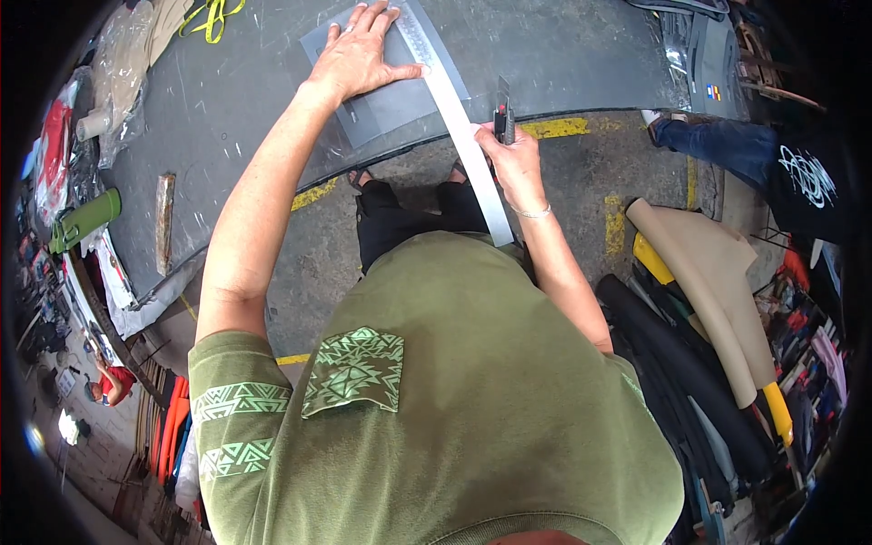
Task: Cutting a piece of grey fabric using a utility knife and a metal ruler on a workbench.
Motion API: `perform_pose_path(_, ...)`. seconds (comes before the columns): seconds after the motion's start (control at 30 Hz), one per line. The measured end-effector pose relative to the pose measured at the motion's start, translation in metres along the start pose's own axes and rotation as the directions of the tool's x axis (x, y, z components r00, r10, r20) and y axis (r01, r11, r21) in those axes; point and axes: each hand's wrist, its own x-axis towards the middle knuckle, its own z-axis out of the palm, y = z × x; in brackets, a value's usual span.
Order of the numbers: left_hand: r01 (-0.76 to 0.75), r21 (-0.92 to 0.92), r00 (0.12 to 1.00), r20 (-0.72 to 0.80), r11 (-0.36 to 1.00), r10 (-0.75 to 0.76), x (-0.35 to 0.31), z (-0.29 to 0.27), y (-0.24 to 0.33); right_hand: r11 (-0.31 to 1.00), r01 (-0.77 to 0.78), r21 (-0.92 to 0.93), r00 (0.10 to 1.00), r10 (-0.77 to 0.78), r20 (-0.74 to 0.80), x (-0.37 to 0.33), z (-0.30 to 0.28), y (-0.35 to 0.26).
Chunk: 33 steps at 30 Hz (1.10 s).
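My left hand lies flat with its fingers spread on a translucent grey plastic sheet on the dark table. Its thumb presses on the edge of a long metal ruler. That ruler crosses the sheet and runs past the table's near edge toward my body. In my right hand is a black utility knife, its blade pointing up and away from me. This hand is just right of the ruler, near the table edge; whether it touches the ruler I cannot tell.
A yellow measuring tape lies at the table's far left. Along the left side are a wooden strip and a green roll. Rolls of tan and black material stand at my right. Another person's leg shows beyond them.
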Motion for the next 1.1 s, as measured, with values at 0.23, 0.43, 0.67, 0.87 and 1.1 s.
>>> perform_pose_path(0.23,-0.042,-0.004,0.995,-0.089,0.999,0.041,0.0,0.009,-0.006,1.0,0.015,-0.01,1.0,-0.015,-0.005,-0.002,0.001,-0.004)
perform_pose_path(0.43,-0.031,0.098,0.993,-0.113,0.995,0.042,0.0,0.042,-0.033,0.998,0.043,-0.036,0.999,-0.042,0.009,-0.001,0.005,-0.004)
perform_pose_path(0.67,-0.061,-0.102,0.996,-0.072,0.993,0.054,0.0,0.022,-0.012,0.996,0.008,-0.085,0.999,-0.011,-0.037,0.003,0.0,0.006)
perform_pose_path(0.87,-0.087,-0.07,0.989,-0.126,0.994,0.077,-0.001,0.034,-0.021,0.998,0.013,-0.056,1.0,-0.014,-0.012,0.004,-0.001,0.01)
perform_pose_path(1.1,-0.064,0.298,0.971,-0.201,0.953,0.128,0.004,0.062,-0.046,0.999,-0.04,0.008,0.999,0.04,0.018,0.005,0.001,0.009)
